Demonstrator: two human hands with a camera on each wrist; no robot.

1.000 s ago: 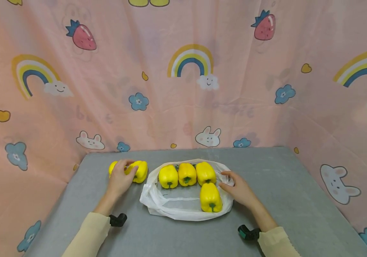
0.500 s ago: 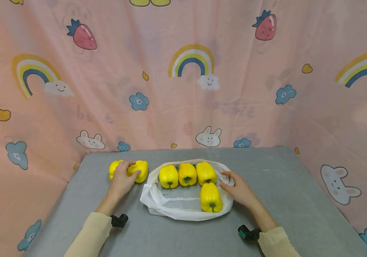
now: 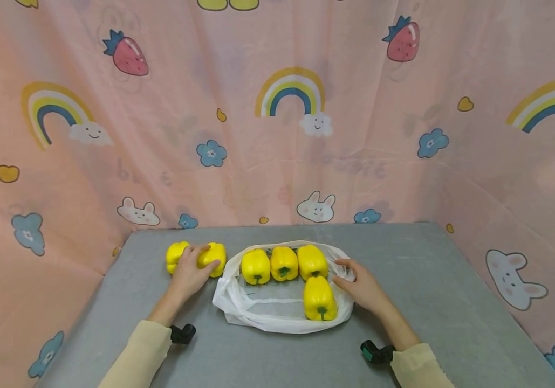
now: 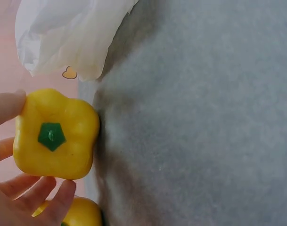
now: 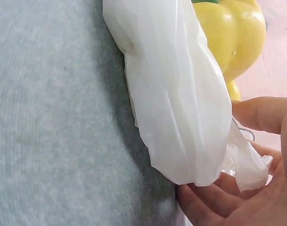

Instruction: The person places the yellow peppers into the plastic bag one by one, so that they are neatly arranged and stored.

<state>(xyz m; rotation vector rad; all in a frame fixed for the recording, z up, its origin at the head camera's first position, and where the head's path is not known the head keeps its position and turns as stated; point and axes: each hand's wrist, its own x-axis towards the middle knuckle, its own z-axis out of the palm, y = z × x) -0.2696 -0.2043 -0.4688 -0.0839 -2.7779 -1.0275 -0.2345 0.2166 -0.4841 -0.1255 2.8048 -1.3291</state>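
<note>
My left hand (image 3: pixel 191 273) grips a yellow bell pepper (image 3: pixel 214 257), thumb on one side and fingers on the other. In the left wrist view this bell pepper (image 4: pixel 56 134) shows its green stem, close to the grey surface. Another yellow bell pepper (image 3: pixel 175 254) lies left of it, partly behind the hand. On the right, my right hand (image 3: pixel 361 284) holds the rim of a white plastic bag (image 3: pixel 282 325), which lies spread wide. Thumb and fingers stand on either side of the bag's edge in the right wrist view. Several yellow bell peppers (image 3: pixel 320 299) sit inside the bag.
Three of the bagged peppers form a row at the back; one sits in front at the right. The grey table (image 3: pixel 267 361) carries everything. A pink patterned curtain (image 3: pixel 170 178) hangs behind the table and along its sides.
My left hand has shifted slightly right around its bell pepper, uncovering more of the pepper at the far left. The right hand and the bag hold nearly still.
</note>
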